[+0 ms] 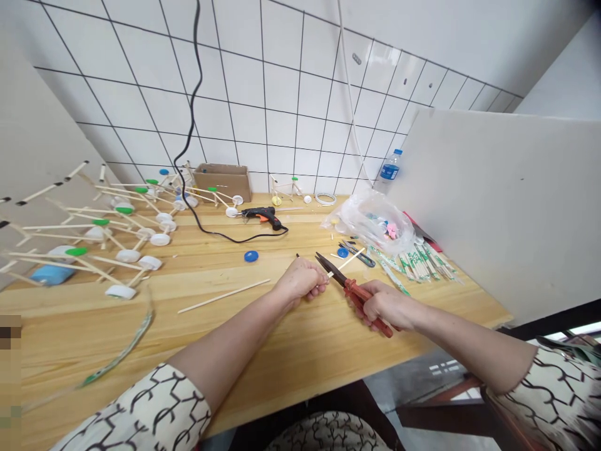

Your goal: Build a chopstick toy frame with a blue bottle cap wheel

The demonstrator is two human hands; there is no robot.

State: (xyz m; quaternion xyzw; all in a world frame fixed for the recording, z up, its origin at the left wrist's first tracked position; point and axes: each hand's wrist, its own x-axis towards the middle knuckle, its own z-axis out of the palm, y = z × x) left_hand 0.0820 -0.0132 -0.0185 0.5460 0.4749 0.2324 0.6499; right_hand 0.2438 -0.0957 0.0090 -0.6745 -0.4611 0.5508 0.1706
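At the near edge, the patterned sleeves [150, 407] end below the elbows, and both bare forearms reach forward over the wooden counter [291, 369], angling in toward each other. The right hand [387, 305] is wrapped around the handles of a pair of pliers [350, 288], red at the grips, with long, dark, tapering jaws pointing away and to the left. The left hand [303, 280] is curled nearly closed, knuckles up, pinching a thin, pale wooden stick [350, 260] between thumb and fingers. That stick is straight and slender; it lies just beyond the hands and slants away to the right, crossing the pliers' jaws close to the left fingertips, though whether they grip it I cannot tell. Left of the hands, a longer loose stick [223, 297] lies on the wood, and a blue cap [251, 256] sits a little farther back. Past the pliers are a utility knife [369, 259] and wrapped sticks [425, 262], with a clear plastic bag [370, 216] behind. Many stick frames [124, 211] with white and green caps crowd the left side. Farther back come a black glue gun [265, 217], a cardboard box [228, 181] and a water bottle [390, 168] near the tiled wall [305, 81].
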